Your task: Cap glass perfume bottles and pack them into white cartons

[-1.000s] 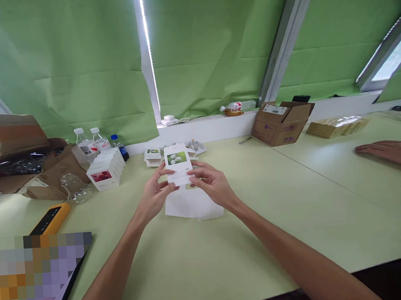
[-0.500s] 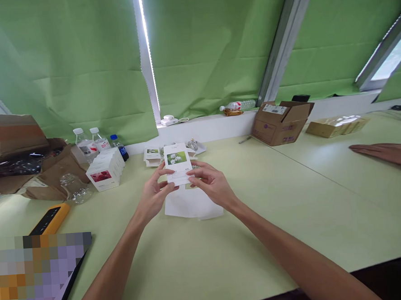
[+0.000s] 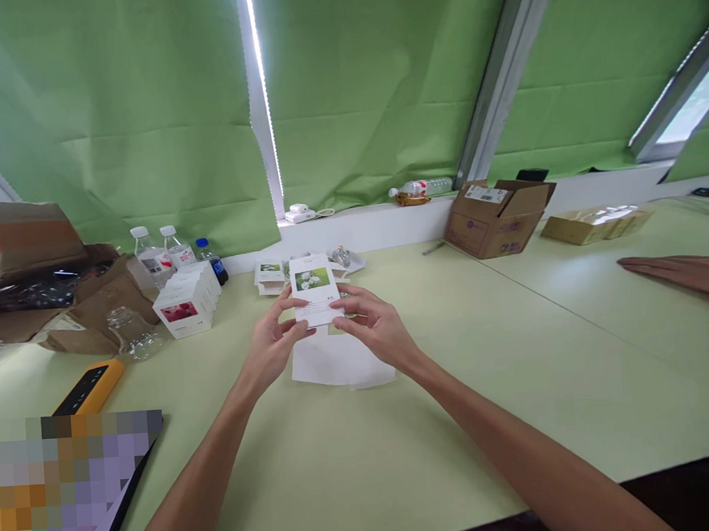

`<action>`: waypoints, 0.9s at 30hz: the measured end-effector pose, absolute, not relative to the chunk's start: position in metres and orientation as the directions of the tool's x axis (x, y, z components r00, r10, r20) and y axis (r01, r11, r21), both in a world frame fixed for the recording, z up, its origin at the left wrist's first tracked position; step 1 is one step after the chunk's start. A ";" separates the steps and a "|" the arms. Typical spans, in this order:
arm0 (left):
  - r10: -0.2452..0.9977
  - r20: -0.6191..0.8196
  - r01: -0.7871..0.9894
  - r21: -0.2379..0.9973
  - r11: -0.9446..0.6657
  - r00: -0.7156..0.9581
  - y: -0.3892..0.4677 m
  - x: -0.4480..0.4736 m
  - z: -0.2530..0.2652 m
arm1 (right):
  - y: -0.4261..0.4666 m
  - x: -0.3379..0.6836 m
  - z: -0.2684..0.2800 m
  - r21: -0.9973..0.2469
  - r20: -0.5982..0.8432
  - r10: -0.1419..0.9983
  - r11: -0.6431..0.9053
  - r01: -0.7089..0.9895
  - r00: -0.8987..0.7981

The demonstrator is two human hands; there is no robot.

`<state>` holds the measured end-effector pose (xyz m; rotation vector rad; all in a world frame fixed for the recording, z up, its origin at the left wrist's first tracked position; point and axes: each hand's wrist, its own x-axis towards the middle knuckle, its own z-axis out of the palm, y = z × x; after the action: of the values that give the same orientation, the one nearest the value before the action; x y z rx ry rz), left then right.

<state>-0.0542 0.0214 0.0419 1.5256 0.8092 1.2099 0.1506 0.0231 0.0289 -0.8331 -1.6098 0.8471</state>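
Observation:
A white card [image 3: 313, 296] printed with white flowers on green is held upright, tilted back, above the table. My left hand [image 3: 274, 330] pinches its lower left side between thumb and fingers. On the opposite edge my right hand [image 3: 375, 322] grips it the same way. Beneath lies white paper [image 3: 318, 362], partly covered by my hands and the card. Behind the card, a small white box [image 3: 269, 277] with a similar flower picture stands at the left, and a shiny silvery object [image 3: 340, 255] shows at the right; the card hides part of what lies there.
To the left are a row of white boxes [image 3: 184, 304], a clear jar [image 3: 134, 335], several bottles, an opened carton [image 3: 81, 314] and a yellow-and-black device [image 3: 89, 387]. Another carton [image 3: 496, 223] and a yellowish pack [image 3: 592, 225] sit back right. Another person's hand [image 3: 679, 270] rests at far right.

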 end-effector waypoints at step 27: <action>0.916 0.301 -0.060 0.953 -0.296 0.267 0.019 -0.053 0.041 | 0.022 0.150 0.030 -0.860 0.483 0.864 0.499 0.105 -0.146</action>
<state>-0.0532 0.0193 0.0411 1.5318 0.8264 1.2194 0.1495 0.0223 0.0300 -0.8539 -1.5947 0.8252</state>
